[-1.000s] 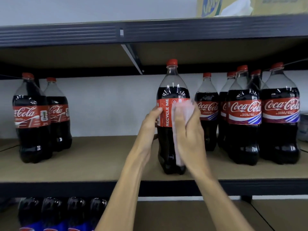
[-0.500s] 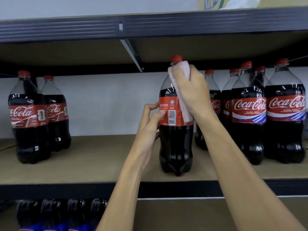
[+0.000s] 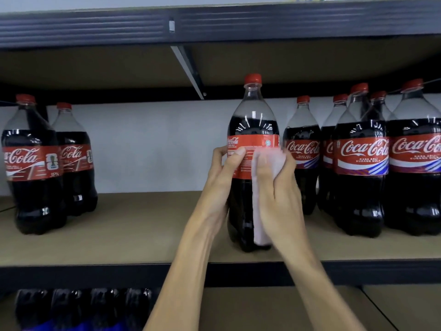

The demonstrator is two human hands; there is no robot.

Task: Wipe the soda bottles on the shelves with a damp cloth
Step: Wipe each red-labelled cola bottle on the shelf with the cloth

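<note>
A large cola bottle with a red cap and red label stands near the front of the middle shelf. My left hand grips its left side at the label, thumb across the front. My right hand holds a pale pink cloth against the bottle's right front, from the label down towards the base. The cloth hangs below my palm and hides part of the bottle's lower body.
Several more cola bottles crowd the shelf to the right, close behind my right hand. Two cola bottles stand at the far left. Dark bottles with blue labels sit on the shelf below. The upper shelf beam runs overhead.
My right hand with the cloth has slid down from the bottle's neck and cap to the label and lower body. My left hand stays on the label, and the bottle has turned.
</note>
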